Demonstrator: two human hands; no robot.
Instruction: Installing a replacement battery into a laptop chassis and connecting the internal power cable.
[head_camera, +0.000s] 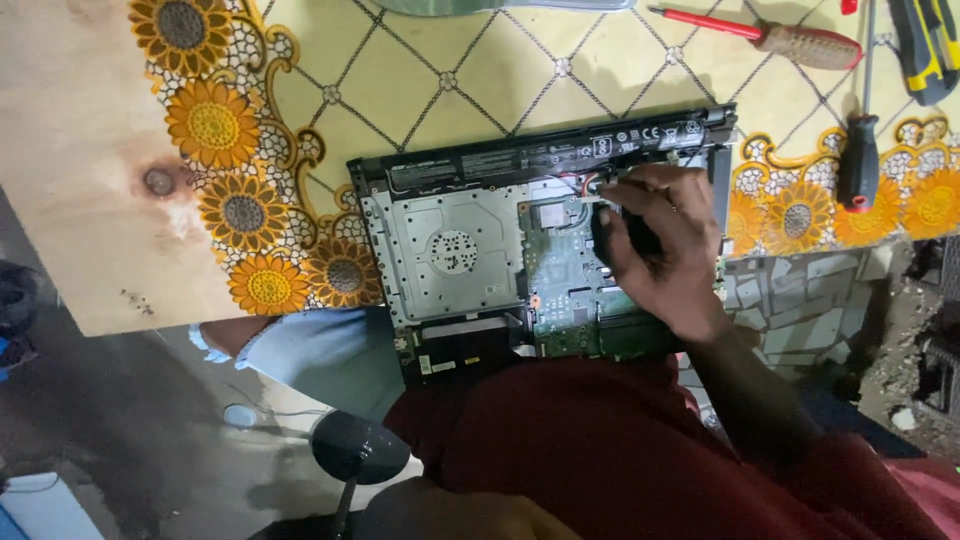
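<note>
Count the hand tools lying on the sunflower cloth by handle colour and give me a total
Red-handled screwdriver: 1
Black-handled screwdriver: 1
Yellow-and-black tool: 1
Total: 3

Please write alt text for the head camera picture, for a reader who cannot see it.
A right hand works inside an opened laptop on a sunflower-patterned tablecloth, its fingers around a dark object. Three screwdrivers lie beyond it; the left hand is out of view.
</note>
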